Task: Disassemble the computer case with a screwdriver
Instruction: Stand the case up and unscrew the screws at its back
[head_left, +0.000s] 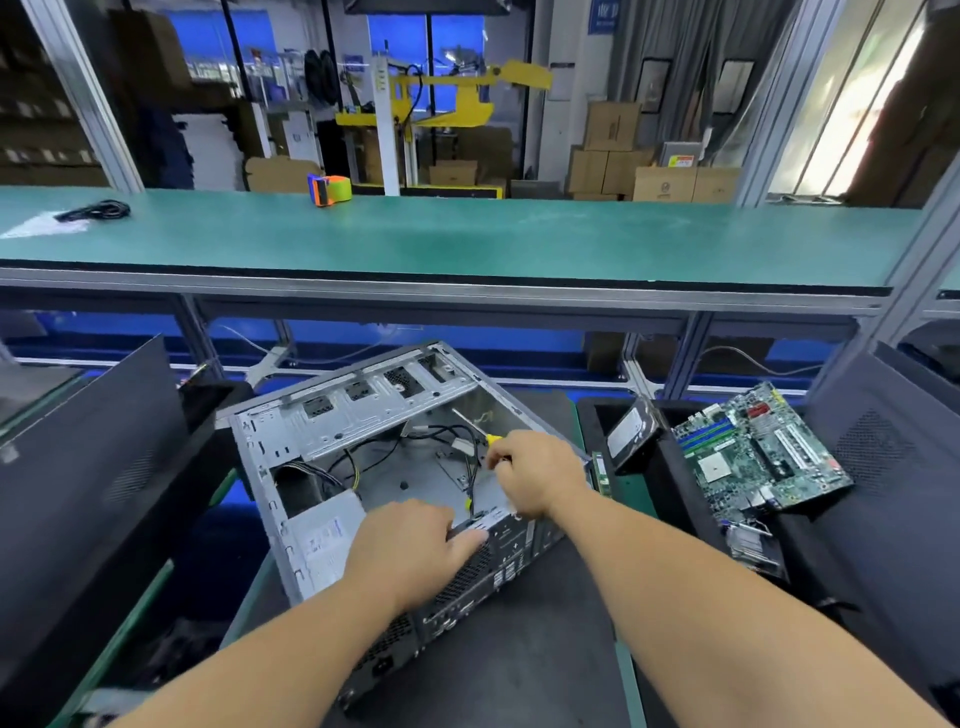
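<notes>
Two hands work over the open computer case (374, 483), which lies on its side on the dark mat (545, 649) in front of you. Your right hand (540, 475) is curled around the yellow-and-black handle of the screwdriver (475, 426), its shaft pointing up into the chassis. Your left hand (415, 551) rests on the case's rear edge, fingers bent over a dark part there. A removed motherboard (758, 457) sits in the tray (675, 467) to the right.

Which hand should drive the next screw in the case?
Right hand: it grips the screwdriver inside the open case. The left hand rests on the case's rear edge, bracing it.
</notes>
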